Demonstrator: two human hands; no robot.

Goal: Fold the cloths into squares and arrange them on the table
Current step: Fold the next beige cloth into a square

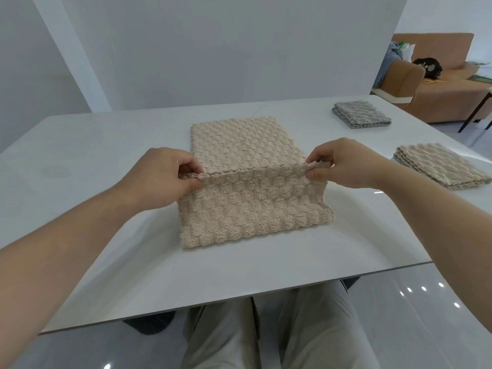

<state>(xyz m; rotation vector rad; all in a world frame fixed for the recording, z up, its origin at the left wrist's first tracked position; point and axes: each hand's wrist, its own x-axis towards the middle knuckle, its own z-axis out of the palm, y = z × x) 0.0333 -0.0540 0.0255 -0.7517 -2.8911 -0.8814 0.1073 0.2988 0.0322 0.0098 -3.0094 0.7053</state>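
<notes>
1. Trousers (234, 339) of the seated person fill the bottom of the head view, under the near edge of the table (87, 161). Both forearms reach forward over it.
2. The left grip (159, 177) pinches the left corner of the cloth (253, 209) between thumb and curled fingers. The right grip (346, 163) pinches the matching right corner the same way. Neither has hold of anything else.
3. Between the grips, the pinched edge is raised off the table and drawn fairly taut. On the person's side of the grips, the cloth slopes down to a bend resting on the table. Beyond the grips, its far part lies flat.
4. The step in hand looks like laying the near half over the far half. To do it well:
   - carry both grips forward together and level;
   - hold the edge stretched so the middle does not sag;
   - land each corner on its far corner with the side edges matched;
   - only then let go and press the fold flat.
5. Off to the right of the right grip, well apart, sits a folded beige stack (439, 166). A grey stack (360, 114) sits farther beyond that. This cloth probably belongs beside them once squared.
</notes>
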